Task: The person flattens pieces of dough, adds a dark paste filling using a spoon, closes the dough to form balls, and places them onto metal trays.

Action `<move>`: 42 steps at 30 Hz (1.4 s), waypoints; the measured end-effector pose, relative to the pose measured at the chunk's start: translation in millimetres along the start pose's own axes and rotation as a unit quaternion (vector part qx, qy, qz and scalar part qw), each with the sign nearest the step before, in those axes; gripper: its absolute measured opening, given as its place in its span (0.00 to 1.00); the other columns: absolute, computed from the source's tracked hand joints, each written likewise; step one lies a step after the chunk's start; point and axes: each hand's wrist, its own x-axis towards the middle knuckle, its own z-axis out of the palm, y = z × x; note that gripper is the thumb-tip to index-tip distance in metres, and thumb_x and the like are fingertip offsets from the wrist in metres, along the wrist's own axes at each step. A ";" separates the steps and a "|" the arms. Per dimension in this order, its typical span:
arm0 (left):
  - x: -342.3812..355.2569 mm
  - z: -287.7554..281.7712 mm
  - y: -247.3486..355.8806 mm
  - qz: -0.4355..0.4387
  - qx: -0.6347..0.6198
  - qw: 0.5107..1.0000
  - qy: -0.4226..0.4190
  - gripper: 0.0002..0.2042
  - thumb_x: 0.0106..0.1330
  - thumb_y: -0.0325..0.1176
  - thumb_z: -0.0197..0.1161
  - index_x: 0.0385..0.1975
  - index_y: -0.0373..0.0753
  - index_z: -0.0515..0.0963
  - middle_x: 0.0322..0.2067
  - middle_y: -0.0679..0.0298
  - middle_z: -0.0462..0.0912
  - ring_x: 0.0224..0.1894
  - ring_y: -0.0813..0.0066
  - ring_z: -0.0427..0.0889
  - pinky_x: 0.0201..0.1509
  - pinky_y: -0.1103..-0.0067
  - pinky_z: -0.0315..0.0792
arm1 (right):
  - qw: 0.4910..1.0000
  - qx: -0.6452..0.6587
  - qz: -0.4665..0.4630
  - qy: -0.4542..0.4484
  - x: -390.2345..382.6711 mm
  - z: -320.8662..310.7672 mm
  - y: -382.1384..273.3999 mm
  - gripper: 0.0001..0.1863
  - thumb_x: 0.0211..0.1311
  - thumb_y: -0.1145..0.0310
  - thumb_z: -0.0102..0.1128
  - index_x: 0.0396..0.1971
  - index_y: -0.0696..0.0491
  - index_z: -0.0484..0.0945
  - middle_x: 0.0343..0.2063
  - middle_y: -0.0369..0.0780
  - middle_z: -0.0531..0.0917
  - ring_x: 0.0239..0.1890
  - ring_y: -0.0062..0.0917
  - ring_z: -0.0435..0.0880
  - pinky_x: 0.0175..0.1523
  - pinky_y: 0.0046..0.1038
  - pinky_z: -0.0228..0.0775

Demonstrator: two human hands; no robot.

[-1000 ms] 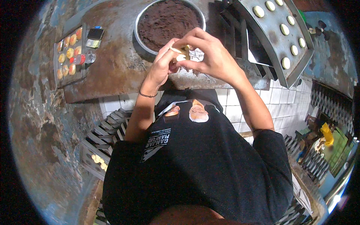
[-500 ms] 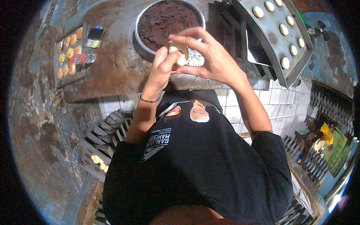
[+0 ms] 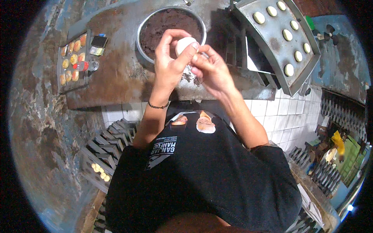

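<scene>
A round piece of pale dough [image 3: 184, 46] is held up in front of me, over the near edge of a round metal bowl [image 3: 138, 39]. Dark brown crumbly filling [image 3: 155, 29] fills much of this bowl. Fingers of my left hand [image 3: 168, 64] wrap round the dough, the thumb lying across its near face. My right hand [image 3: 214, 72] is closed, with thumb and fingertips pinching at the dough's right edge. Below the hands, partly hidden, lies a whitish surface with dark crumbs [image 3: 189, 79]; I cannot make out what it is.
At the right, a tilted metal tray [image 3: 272, 37] bears several dough rounds, propped on stacked trays. Far left lies a tray of golden buns [image 3: 74, 59], beside a red-capped clear jar [image 3: 86, 66] and a dark flat object [image 3: 99, 41]. Lower left, small dough balls [image 3: 100, 172] sit on another tray.
My right hand has drawn in from spread fingers to a pinch at the dough's edge. My left hand has turned and risen slightly, showing more of the dough's smooth round side.
</scene>
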 end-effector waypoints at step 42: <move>54.7 267.7 -76.5 0.017 0.118 0.993 0.013 0.32 0.63 0.23 0.72 0.65 0.38 0.63 0.53 0.57 0.75 0.37 0.80 0.77 0.43 0.80 0.77 | 0.442 -0.860 -0.248 -0.063 0.7 -294.1 -244.2 0.42 0.68 0.51 0.64 0.70 0.67 0.63 0.69 0.61 0.67 0.73 0.56 0.65 0.76 0.46 0.61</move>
